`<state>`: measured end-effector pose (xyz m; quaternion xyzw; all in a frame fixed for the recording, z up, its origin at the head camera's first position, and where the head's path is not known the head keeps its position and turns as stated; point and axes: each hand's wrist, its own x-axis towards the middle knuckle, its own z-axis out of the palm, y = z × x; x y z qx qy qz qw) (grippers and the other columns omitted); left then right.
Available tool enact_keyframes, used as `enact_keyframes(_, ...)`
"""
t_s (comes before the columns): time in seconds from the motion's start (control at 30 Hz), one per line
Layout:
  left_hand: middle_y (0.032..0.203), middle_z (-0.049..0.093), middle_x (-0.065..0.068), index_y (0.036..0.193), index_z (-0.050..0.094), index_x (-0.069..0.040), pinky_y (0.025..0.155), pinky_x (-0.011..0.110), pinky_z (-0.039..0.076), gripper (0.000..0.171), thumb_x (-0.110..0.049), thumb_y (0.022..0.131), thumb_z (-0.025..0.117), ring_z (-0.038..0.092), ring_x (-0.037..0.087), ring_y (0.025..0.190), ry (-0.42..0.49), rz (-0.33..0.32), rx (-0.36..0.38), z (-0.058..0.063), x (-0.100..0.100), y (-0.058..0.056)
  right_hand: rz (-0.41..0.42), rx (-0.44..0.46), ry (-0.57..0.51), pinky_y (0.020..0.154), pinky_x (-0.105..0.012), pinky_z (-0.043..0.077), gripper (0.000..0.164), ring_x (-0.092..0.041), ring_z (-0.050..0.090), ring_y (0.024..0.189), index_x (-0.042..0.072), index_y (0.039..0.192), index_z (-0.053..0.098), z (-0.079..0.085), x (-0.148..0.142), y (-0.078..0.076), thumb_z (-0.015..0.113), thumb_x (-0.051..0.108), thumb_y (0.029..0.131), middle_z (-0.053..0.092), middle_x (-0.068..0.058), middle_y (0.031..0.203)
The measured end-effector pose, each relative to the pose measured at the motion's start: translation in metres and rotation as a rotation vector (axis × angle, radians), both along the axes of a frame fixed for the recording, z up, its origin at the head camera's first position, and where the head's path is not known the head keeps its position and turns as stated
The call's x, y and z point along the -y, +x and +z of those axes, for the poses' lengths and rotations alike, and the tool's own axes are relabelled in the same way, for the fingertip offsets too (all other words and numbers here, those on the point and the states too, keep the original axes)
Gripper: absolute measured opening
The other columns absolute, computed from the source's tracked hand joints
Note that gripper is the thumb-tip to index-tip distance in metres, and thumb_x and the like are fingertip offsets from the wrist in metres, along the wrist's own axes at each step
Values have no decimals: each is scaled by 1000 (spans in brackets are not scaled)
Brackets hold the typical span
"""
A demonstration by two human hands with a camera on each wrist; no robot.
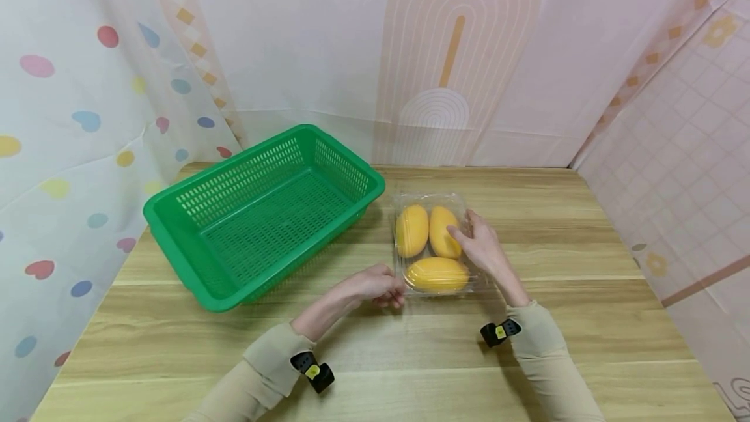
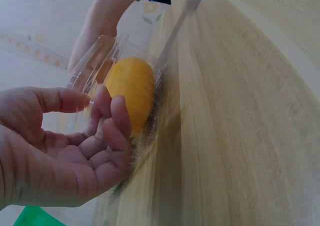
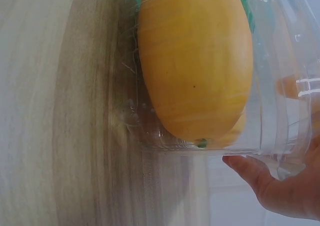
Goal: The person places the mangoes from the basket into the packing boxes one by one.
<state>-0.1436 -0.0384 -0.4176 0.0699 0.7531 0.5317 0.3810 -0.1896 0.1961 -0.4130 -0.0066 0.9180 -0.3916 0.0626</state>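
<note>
A clear plastic clamshell box (image 1: 430, 198) lies on the table with three yellow mangoes inside: an upright pair, left (image 1: 412, 231) and right (image 1: 443, 233), and one lying crosswise (image 1: 437, 275) at the front. My left hand (image 1: 372, 284) is at the box's front left corner; in the left wrist view its thumb and forefinger pinch the thin plastic edge, the other fingers curled. On the right side, my right hand (image 1: 482, 243) grips the box, thumb over the top. The right wrist view has the front mango (image 3: 195, 61) close up through the plastic, with a finger against the box wall.
A green plastic basket (image 1: 263, 217) with slotted walls stands on the wooden table (image 1: 410, 357), left of the box. Behind the table hangs a patterned cloth (image 1: 310, 38), with more cloth along both sides.
</note>
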Motion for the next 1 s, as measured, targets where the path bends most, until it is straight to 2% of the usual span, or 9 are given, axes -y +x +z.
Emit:
enact_keyframes(0.2,64,62,0,81,63,6,54,17,37,17,-6,87,51,54,8,58,-3,1,-41,-1,0,0,-1,1,6,106,-50,31,78,-39,33,132,-4,144,16,1,1,0,48,44,91,26,-24,147)
enact_keyframes(0.37,66,63,3,84,63,8,56,18,38,18,-5,87,52,56,10,59,11,0,-25,-1,2,0,5,-4,-6,105,-49,33,79,-39,35,131,-3,144,15,1,0,1,48,45,91,26,-23,148)
enact_keyframes(0.6,64,60,0,90,62,12,52,17,35,22,-6,88,51,55,9,58,19,-26,-27,0,3,0,11,-5,4,104,-49,33,79,-39,35,131,-4,144,14,0,-1,0,47,45,92,25,-22,148)
enact_keyframes(0.83,71,63,7,89,60,8,53,19,39,21,-11,87,53,55,12,60,-35,-70,-101,3,6,-1,6,3,19,105,-51,32,79,-40,34,131,-3,144,15,0,-1,0,46,47,91,25,-23,147)
enact_keyframes(1.0,81,64,11,90,58,0,64,26,48,20,-20,88,56,59,17,71,-136,-37,-189,11,11,-4,19,-42,50,104,-53,32,74,-42,32,130,-4,143,19,2,-1,0,47,42,92,26,-26,146)
